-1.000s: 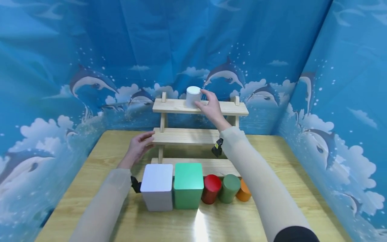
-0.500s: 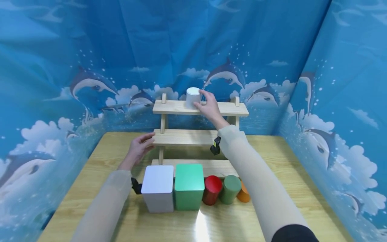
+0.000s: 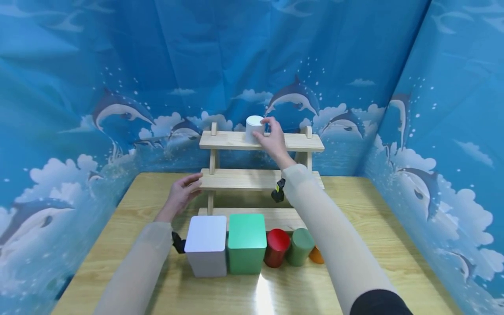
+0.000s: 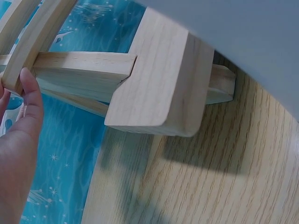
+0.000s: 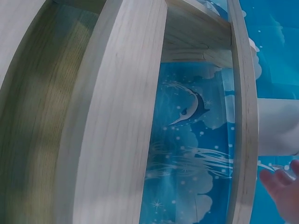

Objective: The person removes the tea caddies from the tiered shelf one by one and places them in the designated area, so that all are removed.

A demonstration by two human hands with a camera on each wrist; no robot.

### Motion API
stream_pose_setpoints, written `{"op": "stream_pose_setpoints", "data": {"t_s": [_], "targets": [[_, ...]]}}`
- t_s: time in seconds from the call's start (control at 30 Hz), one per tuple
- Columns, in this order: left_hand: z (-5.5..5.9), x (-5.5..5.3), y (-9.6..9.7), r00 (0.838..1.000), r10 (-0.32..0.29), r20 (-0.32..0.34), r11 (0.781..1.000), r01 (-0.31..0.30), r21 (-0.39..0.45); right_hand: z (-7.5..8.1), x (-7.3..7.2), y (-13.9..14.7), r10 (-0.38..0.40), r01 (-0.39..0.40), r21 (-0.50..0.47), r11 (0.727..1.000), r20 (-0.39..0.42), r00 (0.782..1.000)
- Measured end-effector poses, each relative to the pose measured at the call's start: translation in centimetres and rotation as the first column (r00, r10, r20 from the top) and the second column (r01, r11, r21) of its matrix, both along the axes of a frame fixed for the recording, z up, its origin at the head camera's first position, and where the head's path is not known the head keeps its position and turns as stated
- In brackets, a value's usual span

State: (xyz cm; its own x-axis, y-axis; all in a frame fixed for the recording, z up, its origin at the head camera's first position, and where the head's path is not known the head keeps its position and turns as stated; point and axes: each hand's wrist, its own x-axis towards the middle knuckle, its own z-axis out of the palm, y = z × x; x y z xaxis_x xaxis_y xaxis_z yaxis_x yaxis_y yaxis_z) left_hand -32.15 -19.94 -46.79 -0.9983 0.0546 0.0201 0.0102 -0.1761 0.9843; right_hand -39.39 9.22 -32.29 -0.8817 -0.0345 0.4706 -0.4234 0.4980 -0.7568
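Note:
On the top board of a three-tier wooden shelf stand stands a white cylinder. My right hand holds the cylinder from its right side, thumb low and forefinger at the top rim. In the right wrist view the cylinder shows beyond the top board's edge, with the fingertips of that hand beside it. At the stand's left side, my left hand grips the end of the middle board. The left wrist view has the thumb on one side of the board and fingers on the other.
In front of the stand, a white box, a green box, a red cylinder, a green cylinder and a partly hidden orange cylinder stand in a row on the wooden table. Dolphin-printed blue cloth hangs behind.
The white cylinder has shifted slightly right along the top board with my right hand, whose forearm covers more of the orange cylinder. My left hand keeps its hold on the middle board.

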Motion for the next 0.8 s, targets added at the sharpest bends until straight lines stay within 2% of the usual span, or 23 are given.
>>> {"op": "stream_pose_setpoints", "data": {"t_s": [0.27,0.5,0.8], "targets": [[0.12,0.1,0.23,1.0,-0.005,-0.003,0.999,0.005,0.034,-0.21,-0.1,0.03,0.016,-0.021,-0.079,0.997,-0.054,0.998],[0.04,0.24,0.28,1.0,0.0,0.006,1.0,0.0,0.011,-0.59,0.28,0.0,-0.029,0.023,-0.089,0.996,-0.073,0.997],[0.11,0.22,0.23,1.0,0.004,-0.004,1.0,-0.004,-0.004,-0.48,0.76,0.27,-0.026,0.009,-0.132,0.991,-0.135,0.99]]}}
